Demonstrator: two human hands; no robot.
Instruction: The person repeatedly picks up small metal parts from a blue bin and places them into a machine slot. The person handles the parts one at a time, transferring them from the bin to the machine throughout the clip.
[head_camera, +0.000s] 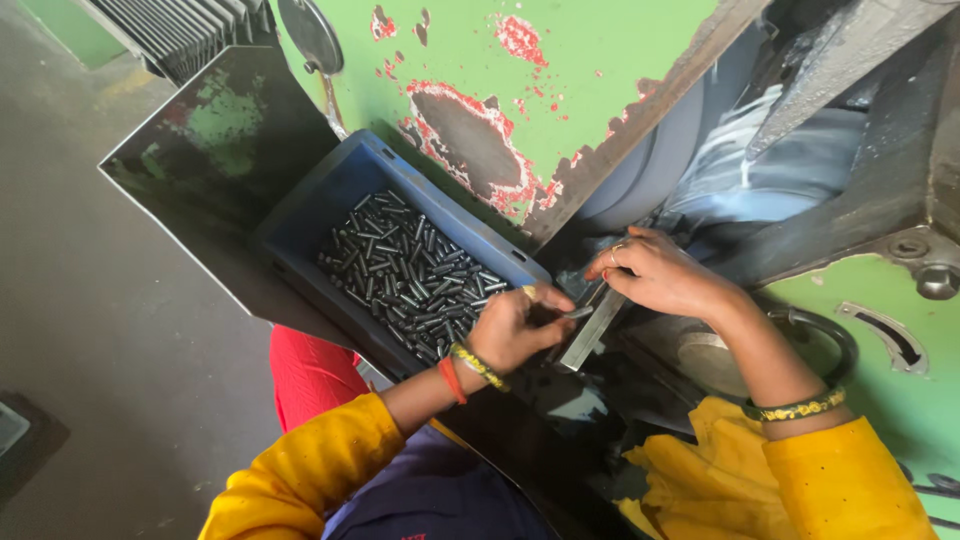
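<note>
My left hand (518, 327) pinches a short dark metal pin (577, 313) between thumb and fingers, its tip over a slanted metal guide rail (590, 335). My right hand (662, 275) rests fingers-down on the upper end of that rail, next to the grey grinding wheel (660, 150); I cannot tell whether it holds a pin. A blue plastic crate (330, 200) at the left of my left hand holds several dark metal pins (410, 272).
A green machine body (560, 60) with chipped red patches rises behind the crate. A dark steel plate (215, 150) lies under the crate. Grey concrete floor (90, 280) spreads to the left. A bolt (937, 281) and a metal ring (835, 335) sit at the right.
</note>
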